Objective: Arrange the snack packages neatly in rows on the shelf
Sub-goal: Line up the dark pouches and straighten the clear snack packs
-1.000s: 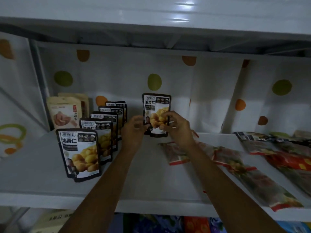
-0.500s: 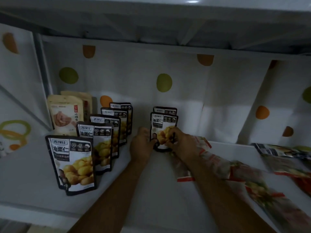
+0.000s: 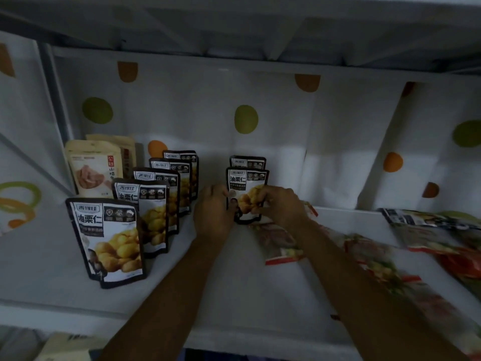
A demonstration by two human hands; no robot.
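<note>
match the finished row point(image 3: 109, 241) at lower left: at centre, left hand point(image 3: 212, 212) and right hand point(image 3: 281, 205), fingers curled, pinch the upright chestnut pouch point(image 3: 247, 190) by its sides; seat its base flat and square, just ahead of the rear pouch point(image 3: 247, 161).

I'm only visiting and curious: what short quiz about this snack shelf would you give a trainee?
1. True or false: the left hand and the right hand both grip the front pouch of the two-pouch row.
2. How many black pouches stand in the left row?
3. The red packages on the right of the shelf are: A standing upright, B lying flat, C hanging from hooks.
Key: 1 true; 2 five; 3 B.
</note>
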